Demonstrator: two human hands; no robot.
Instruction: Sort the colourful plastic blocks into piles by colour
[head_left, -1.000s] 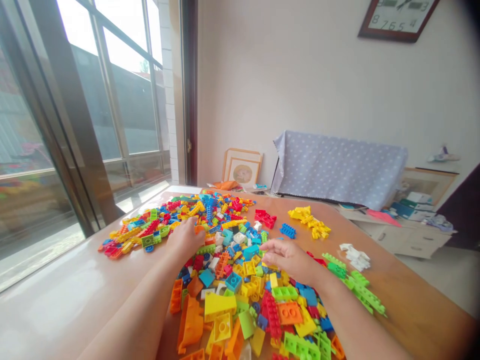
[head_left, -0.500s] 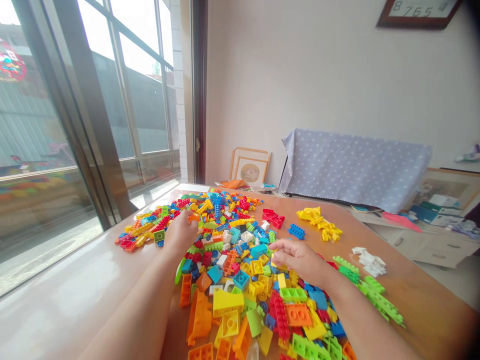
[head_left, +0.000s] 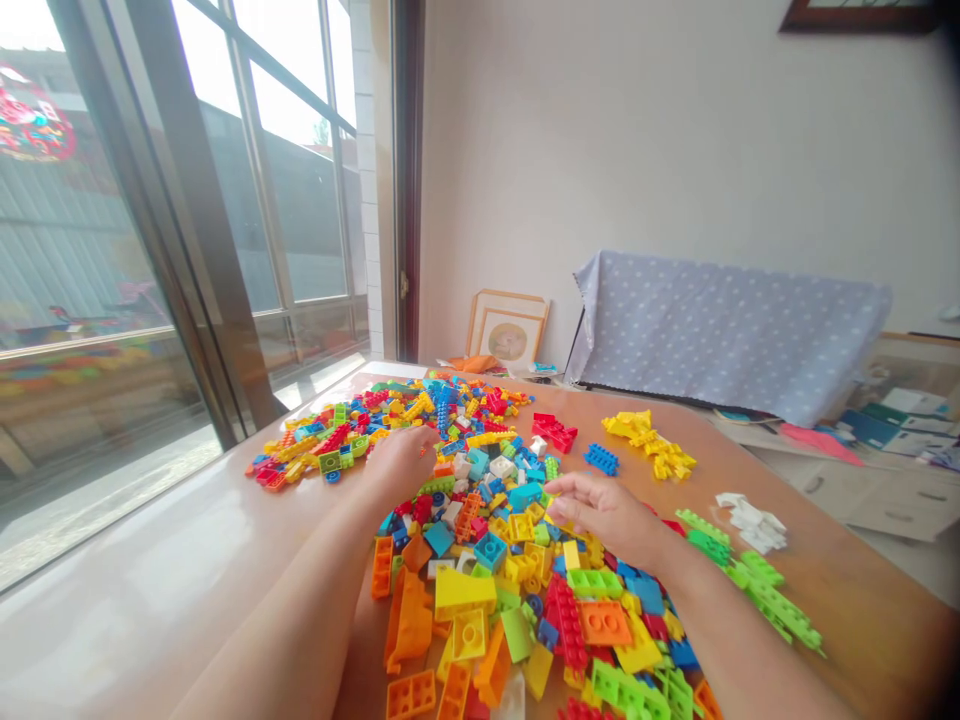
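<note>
My left hand (head_left: 405,460) is over the middle-left of a large heap of mixed toy building bricks (head_left: 469,600). Its fingers bend down together, and the hand hides their tips and whatever they may hold. To the right, my right hand (head_left: 600,510) hovers at the heap's edge with fingers loosely curved and thumb apart; I see nothing in it. Close to its fingertips are a turquoise brick (head_left: 524,496) and a small green brick (head_left: 552,468). A yellow slab-like brick (head_left: 461,593) and a long red brick (head_left: 566,622) lie nearer to me.
Sorted groups lie along the table's right: red bricks (head_left: 554,432), a blue brick (head_left: 601,459), yellow bricks (head_left: 651,445), white bricks (head_left: 752,522) and green bricks (head_left: 776,600). A window (head_left: 300,190) stands left. Beyond the table is a dotted cloth (head_left: 727,335).
My left hand has moved right, from the left part of the heap toward its middle. My right hand stays nearly in place. The view has shifted slightly.
</note>
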